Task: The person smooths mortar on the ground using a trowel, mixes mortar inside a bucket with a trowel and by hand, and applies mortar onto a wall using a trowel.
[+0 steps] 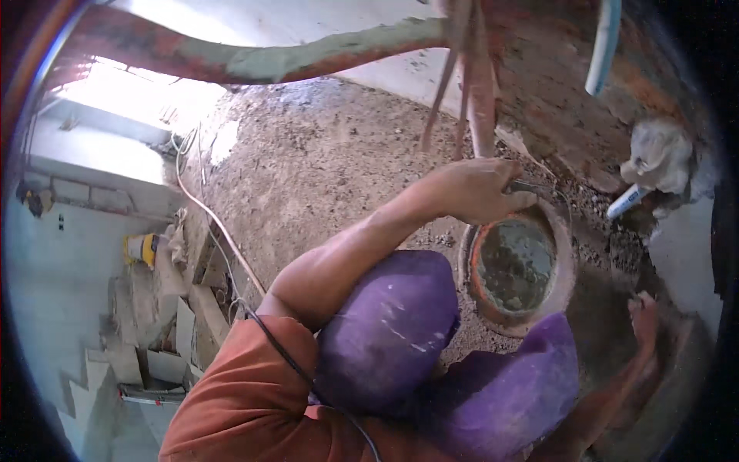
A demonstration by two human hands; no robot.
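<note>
- rust-orange shirt [223, 408] — short left sleeve [242, 346], creased cloth
- purple trousers [385, 331] — pale streaks over one rounded knee
- thin dark cable [289, 359] crossing the shirt
- left hand [481, 189] and forearm [369, 242] bare

I have my left arm [358, 250] stretched forward, left hand [485, 189] bent rightward; my right hand [643, 316] sits farther right, fingers curled.

Fisheye pic, black round the rim; straight edges bend, esp. at far L. Strong white light enters upper L, blowing out detail in the bright gap [127, 96], w/ a glare patch on the dirt floor [323, 146] nearby. Mid-frame evenly lit. Lower R v. dim: right hand [643, 314] in shadow, sl. soft. Fine detail grainy/smeared thru'out.
</note>
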